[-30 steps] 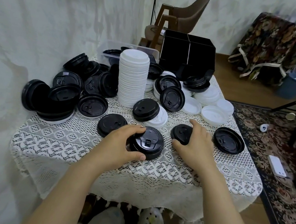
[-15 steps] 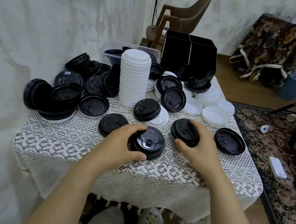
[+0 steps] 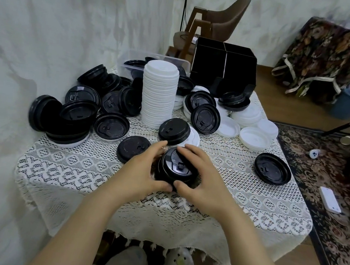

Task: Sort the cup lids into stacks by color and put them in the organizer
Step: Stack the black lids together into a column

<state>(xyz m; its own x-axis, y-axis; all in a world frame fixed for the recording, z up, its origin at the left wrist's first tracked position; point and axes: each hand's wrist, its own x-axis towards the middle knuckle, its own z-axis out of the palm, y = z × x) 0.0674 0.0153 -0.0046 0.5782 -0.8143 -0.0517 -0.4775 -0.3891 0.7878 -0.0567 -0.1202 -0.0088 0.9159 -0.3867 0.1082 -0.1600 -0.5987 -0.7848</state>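
Mostly, our lace-covered tabletop [image 3: 226, 206] is a scatter of lids. At its far edge, we see no lids in the compartments of the black partitioned organizer [image 3: 223, 65], so we judge filing not yet begun. One tall stack of white plastic lids [image 3: 158, 94] stands sorted; loose black lids [image 3: 78, 115] and loose white lids [image 3: 253, 136] remain. Near us, our left hand [image 3: 140, 172] and right hand [image 3: 203, 180] hold a short stack of black plastic lids [image 3: 176, 168], fingers curled round its rim.

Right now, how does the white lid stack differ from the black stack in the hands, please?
The white stack is tall; the black stack is short. No hand touches the white stack; the left hand and right hand grip the black stack. Both rest on the tablecloth.
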